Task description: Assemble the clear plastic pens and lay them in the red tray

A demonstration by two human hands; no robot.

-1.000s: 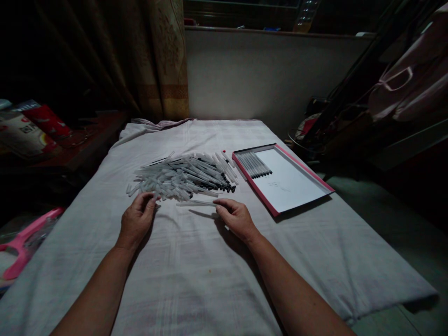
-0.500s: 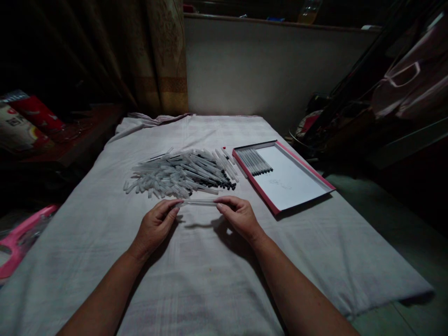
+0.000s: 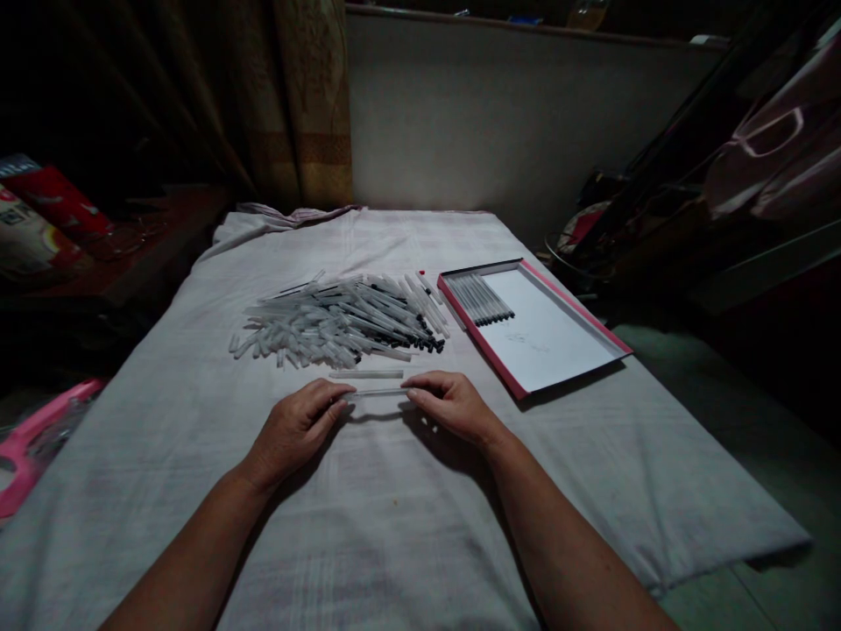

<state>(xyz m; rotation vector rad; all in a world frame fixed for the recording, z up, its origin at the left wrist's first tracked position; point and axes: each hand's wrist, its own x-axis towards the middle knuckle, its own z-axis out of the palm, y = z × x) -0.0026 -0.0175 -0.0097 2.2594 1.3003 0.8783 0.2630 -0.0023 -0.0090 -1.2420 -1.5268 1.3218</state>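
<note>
Hands, two of them, meet low in the middle of the table [image 3: 197, 491], which is covered by a pale, slightly wrinkled cloth. Left hand [image 3: 295, 429] and right hand [image 3: 453, 407] hold one clear tube [image 3: 374, 394] between them: each grip is closed on one end, thumb and fingertips pinched, and the tube lies level just above the cloth. It is thin, straight and see-through, like plastic.

One more loose tube [image 3: 366, 374] lies flat on the cloth just beyond the held one, parallel to it and apart from it.

Behind that is one big pile of pens [image 3: 342, 320] — far too many to count. They are thin, pale sticks with dark tips, mostly turned to the right.

To the right of the pile sits one flat rectangular box [image 3: 558, 342], white inside with a pink rim. One neat row of pens [image 3: 483, 301] lies side by side at its far left corner; I cannot count them exactly.

One red and white package [image 3: 56, 197] is at the far left — its writing is too dark to read. One brown patterned curtain [image 3: 308, 105] hangs behind.
</note>
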